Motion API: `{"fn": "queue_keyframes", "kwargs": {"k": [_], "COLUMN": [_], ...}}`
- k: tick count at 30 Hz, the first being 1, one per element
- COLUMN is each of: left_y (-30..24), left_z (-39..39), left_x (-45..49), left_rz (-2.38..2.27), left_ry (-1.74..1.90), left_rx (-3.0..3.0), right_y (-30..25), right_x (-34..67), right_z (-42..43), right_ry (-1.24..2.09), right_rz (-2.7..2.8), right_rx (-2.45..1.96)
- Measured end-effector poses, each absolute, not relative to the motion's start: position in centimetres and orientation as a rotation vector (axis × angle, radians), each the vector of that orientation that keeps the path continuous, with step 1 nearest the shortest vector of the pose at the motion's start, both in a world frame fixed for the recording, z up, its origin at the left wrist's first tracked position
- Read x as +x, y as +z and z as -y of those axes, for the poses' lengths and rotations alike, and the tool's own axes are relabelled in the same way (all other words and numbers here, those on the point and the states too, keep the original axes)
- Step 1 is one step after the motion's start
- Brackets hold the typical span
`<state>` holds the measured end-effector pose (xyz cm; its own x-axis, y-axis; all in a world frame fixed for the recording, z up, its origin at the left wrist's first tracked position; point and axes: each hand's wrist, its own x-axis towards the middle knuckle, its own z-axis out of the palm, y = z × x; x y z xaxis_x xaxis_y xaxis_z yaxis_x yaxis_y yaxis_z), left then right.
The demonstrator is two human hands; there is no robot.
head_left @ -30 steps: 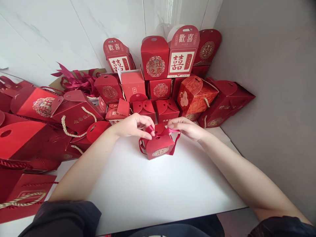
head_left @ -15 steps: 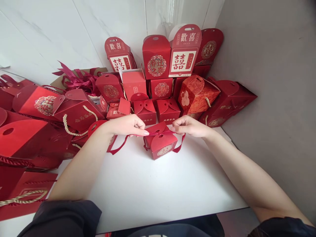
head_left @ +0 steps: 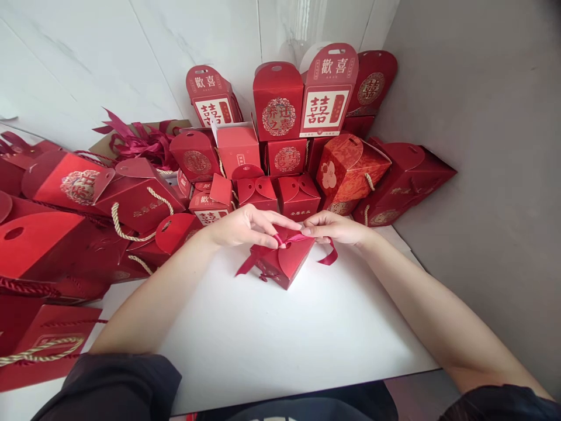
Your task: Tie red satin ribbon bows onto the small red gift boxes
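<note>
A small red gift box (head_left: 280, 266) with curved top flaps sits on the white table (head_left: 284, 345), turned so one corner faces me. A crimson ribbon (head_left: 298, 237) crosses its top, with one tail hanging at the left and another curling at the right. My left hand (head_left: 243, 228) pinches the ribbon near the box's top between thumb and fingers, its forefinger reaching toward the other hand. On the right side, my right hand (head_left: 335, 228) has thumb and forefinger closed on the ribbon; its other fingers are partly hidden.
Several red gift boxes (head_left: 299, 196) stand stacked behind the work spot. More boxes with rope handles (head_left: 144, 196) crowd the left. A pile of crimson ribbon (head_left: 140, 146) lies at the back left. A grey wall (head_left: 482, 175) rises on the right.
The box has turned on the table. My left hand has moved right, close to my right hand, and the ribbon, earlier stretched sideways between both hands, is now gathered at the box's top.
</note>
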<state>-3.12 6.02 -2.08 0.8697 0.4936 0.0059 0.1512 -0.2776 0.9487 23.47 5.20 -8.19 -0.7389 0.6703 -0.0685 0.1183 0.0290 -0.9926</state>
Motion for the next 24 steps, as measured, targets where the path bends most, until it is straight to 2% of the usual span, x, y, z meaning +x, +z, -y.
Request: {"fn": "queue_keyframes", "kwargs": {"k": [5, 13, 24], "left_y": [-3.6, -2.4, -2.6], "left_z": [-5.9, -5.7, -6.0], "left_x": [-2.1, -2.7, -2.6], "left_rz": [-0.672, -0.983, -0.862], "left_ry": [0.463, 0.446, 0.392], "left_rx": [1.939, 2.059, 1.996], "right_y": [-8.2, -6.3, -5.4], "right_x": [23.4, 24.4, 21.3], "right_z": [-5.2, -4.8, -2.4], "right_ry": [1.768, 1.686, 1.044], "right_rz": [1.871, 2.004, 2.116], "right_rx": [-0.803, -0.797, -0.659]}}
